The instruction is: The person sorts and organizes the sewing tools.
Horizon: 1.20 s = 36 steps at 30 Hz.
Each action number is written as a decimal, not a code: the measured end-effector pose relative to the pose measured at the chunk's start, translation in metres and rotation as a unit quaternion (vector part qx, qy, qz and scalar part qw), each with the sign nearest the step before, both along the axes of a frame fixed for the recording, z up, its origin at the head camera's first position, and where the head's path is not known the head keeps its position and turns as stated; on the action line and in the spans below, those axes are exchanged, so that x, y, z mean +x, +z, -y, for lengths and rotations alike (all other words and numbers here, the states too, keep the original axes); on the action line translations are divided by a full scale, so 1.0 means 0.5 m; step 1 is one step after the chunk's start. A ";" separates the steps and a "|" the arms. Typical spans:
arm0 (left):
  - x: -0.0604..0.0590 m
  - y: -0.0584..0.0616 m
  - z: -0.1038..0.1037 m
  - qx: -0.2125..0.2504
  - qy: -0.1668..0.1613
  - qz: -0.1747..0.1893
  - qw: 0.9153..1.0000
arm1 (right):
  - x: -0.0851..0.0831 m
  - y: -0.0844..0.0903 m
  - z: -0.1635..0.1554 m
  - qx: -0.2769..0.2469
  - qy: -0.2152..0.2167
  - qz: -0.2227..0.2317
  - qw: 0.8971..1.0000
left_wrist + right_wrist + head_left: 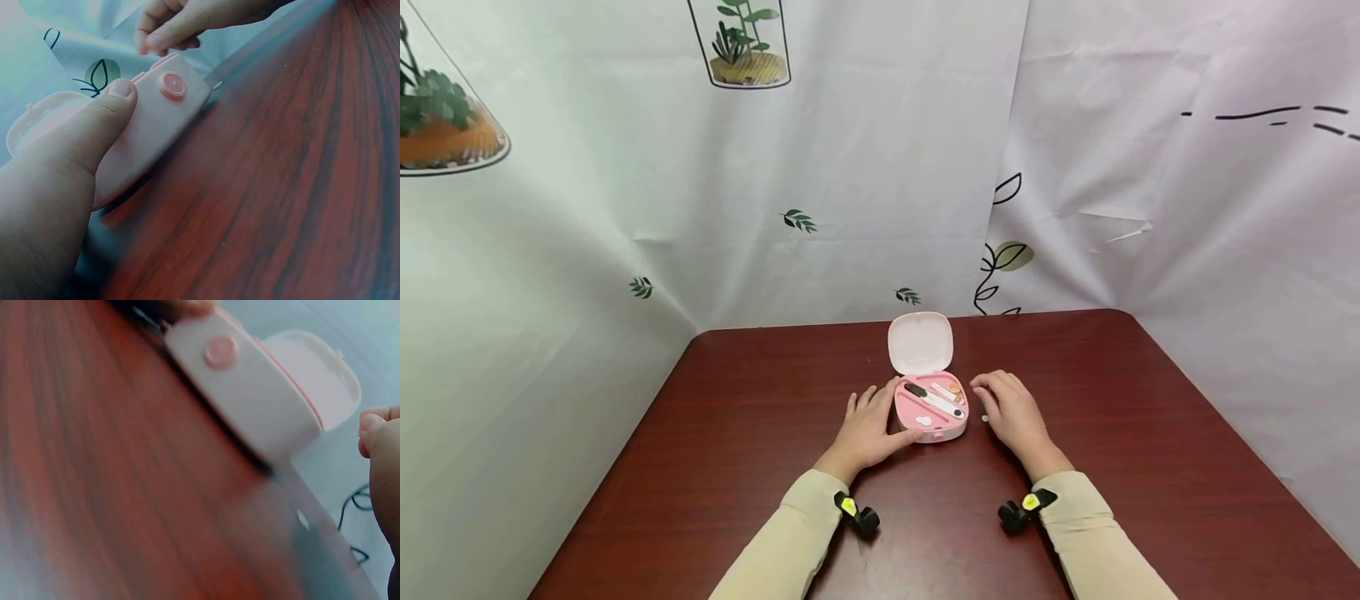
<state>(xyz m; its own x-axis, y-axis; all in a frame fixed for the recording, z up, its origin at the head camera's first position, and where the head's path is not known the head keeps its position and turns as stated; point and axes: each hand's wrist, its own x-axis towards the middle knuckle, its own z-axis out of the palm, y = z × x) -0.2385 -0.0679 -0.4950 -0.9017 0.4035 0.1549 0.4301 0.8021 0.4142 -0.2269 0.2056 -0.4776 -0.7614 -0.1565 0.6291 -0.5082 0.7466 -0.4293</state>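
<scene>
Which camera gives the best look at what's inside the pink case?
The head view: it looks down into the open pink case, showing small tools in the tray. Both wrist views show only its closed front wall with the round button and the raised lid.

A staged recording booth is shown rather than a lived-in room. A dark red-brown wooden table (1150, 467) is enclosed on three sides by hung, creased sheets (865, 150) printed with potted plants and leaves, and small cameras (859, 515) are strapped at the wrists over beige sleeves.
</scene>
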 end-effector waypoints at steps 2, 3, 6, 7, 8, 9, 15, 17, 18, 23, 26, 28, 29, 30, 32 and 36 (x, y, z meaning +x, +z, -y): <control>0.000 0.002 0.000 -0.001 -0.001 -0.001 1.000 | -0.001 0.005 0.018 -0.002 0.008 -0.007 1.000; 0.001 0.003 0.001 0.000 -0.001 -0.002 1.000 | -0.002 0.006 0.027 -0.002 0.013 -0.013 1.000; 0.002 0.005 0.001 0.002 -0.004 -0.005 1.000 | -0.004 0.010 0.048 0.003 0.033 -0.030 0.999; 0.002 0.005 0.001 0.004 -0.005 -0.006 1.000 | -0.005 0.010 0.054 0.007 0.039 -0.037 0.999; 0.002 0.004 0.001 0.002 -0.005 -0.006 1.000 | -0.005 0.010 0.060 0.011 0.046 -0.043 0.998; 0.002 0.003 0.001 0.001 -0.004 -0.005 1.000 | -0.006 0.011 0.066 0.015 0.052 -0.048 0.997; 0.001 0.002 0.001 0.000 -0.004 -0.008 1.000 | -0.001 0.010 0.090 0.041 0.088 -0.071 0.993; 0.002 0.004 0.001 0.003 -0.005 -0.012 1.000 | 0.001 0.009 0.095 0.043 0.098 -0.074 0.991; 0.002 0.004 0.001 0.005 -0.005 -0.014 1.000 | 0.002 0.008 0.097 0.042 0.104 -0.074 0.991; 0.004 0.006 0.001 0.008 -0.006 -0.011 1.000 | 0.006 0.007 0.102 0.043 0.119 -0.066 0.990; 0.004 0.006 0.002 0.012 -0.007 -0.013 1.000 | 0.007 0.006 0.103 0.052 0.116 -0.065 0.990; 0.003 0.005 0.002 0.014 -0.008 -0.016 1.000 | 0.007 0.006 0.103 0.058 0.113 -0.063 0.990; 0.003 0.004 0.002 0.015 -0.008 -0.017 1.000 | 0.007 0.007 0.103 0.061 0.112 -0.062 0.990; 0.002 0.004 0.002 0.017 -0.009 -0.017 1.000 | 0.006 0.007 0.103 0.063 0.111 -0.061 0.990; 0.001 0.003 0.002 0.012 -0.008 -0.014 1.000 | 0.006 0.008 0.103 0.067 0.110 -0.057 0.990; 0.000 0.002 0.002 0.006 -0.006 -0.009 1.000 | 0.007 0.009 0.104 0.067 0.112 -0.058 0.990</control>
